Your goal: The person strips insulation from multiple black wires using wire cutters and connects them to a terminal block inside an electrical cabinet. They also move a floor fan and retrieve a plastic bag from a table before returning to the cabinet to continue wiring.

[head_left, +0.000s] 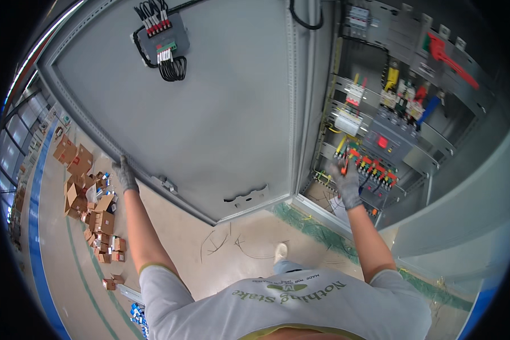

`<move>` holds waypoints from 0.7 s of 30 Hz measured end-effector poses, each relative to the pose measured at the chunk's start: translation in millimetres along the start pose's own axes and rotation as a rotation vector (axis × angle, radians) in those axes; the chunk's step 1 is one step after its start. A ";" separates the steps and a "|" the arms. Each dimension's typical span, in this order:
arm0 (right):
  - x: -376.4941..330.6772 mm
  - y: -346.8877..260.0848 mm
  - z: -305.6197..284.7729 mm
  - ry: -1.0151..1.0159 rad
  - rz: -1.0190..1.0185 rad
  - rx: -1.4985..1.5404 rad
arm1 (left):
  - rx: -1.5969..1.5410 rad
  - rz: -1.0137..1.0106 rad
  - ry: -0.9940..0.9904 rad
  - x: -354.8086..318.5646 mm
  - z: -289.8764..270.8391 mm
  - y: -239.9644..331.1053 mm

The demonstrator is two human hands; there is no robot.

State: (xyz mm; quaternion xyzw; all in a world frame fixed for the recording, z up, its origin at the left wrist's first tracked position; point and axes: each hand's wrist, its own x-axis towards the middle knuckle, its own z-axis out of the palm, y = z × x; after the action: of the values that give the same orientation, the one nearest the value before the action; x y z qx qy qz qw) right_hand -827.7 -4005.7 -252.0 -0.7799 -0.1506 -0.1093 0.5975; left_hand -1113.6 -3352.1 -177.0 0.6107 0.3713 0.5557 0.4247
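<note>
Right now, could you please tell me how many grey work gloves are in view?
2: one on the left hand, at the edge of the open door; one on the right hand, inside the cabinet.

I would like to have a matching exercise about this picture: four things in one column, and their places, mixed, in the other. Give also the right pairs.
Things:
1. left hand
2. right hand
3. red lever
4. cardboard boxes

Places:
A. on the floor, at the picture's left
B. at the edge of the open grey door
C. near the picture's upper right corner
D. beside the wiring, low inside the cabinet

Right pairs: 1-B; 2-D; 3-C; 4-A
</note>
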 end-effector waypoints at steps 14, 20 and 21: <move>201.3 -58.8 160.6 0.476 -0.131 0.091 | 0.217 -0.088 -0.139 196.1 240.8 -54.1; 206.9 -90.5 186.8 0.661 0.062 -0.036 | 0.124 0.056 -0.171 228.0 352.1 -43.9; 210.9 -82.3 181.7 0.716 0.079 -0.052 | 0.108 0.041 -0.194 233.1 375.2 -44.0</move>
State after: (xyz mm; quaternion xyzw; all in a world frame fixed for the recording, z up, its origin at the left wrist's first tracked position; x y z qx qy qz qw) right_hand -663.2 -3788.5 -151.7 -0.7122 0.1013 -0.3564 0.5962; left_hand -715.0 -3160.1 -141.4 0.6912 0.3453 0.4815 0.4137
